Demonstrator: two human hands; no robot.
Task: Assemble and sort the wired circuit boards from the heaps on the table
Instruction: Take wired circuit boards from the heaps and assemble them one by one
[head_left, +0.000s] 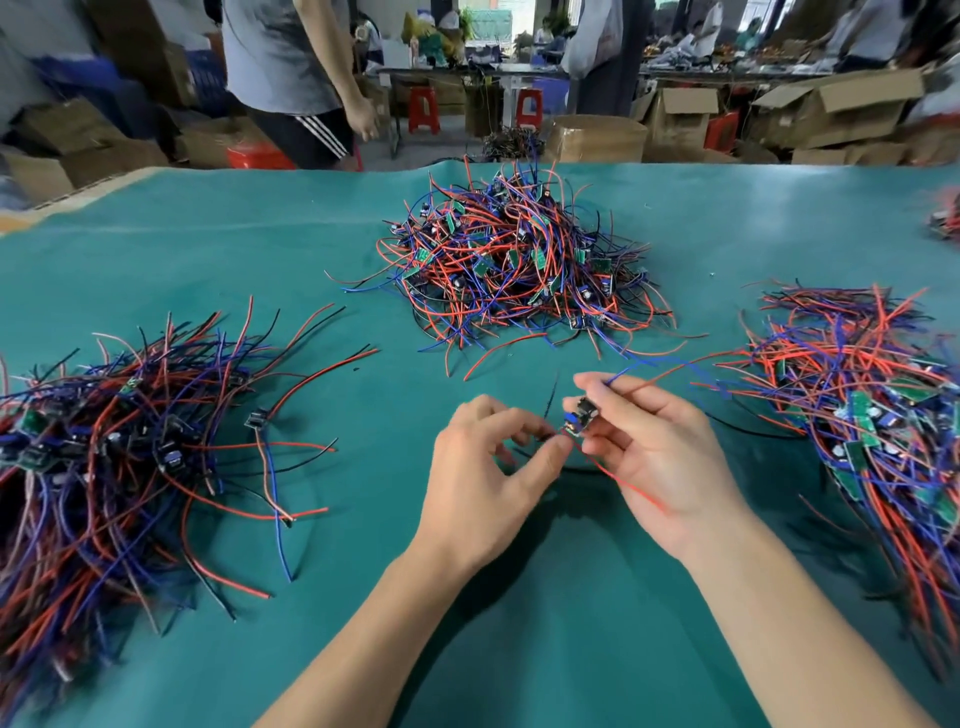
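Note:
My right hand (660, 457) holds a small wired circuit board (581, 415) between thumb and fingers, just above the green table cover (519, 597). Blue and red wires trail from the board toward the right. My left hand (483, 467) pinches the red and black wire ends (553, 439) at the board's lower edge. Three heaps of red, blue and black wired boards lie around my hands: one at the left (119, 441), one in the middle at the back (514, 260), one at the right (872, 415).
A person in a grey shirt (291, 67) stands beyond the table's far edge. Cardboard boxes (675, 119) and red stools (423, 109) fill the floor behind. Another small heap (945, 218) shows at the far right edge.

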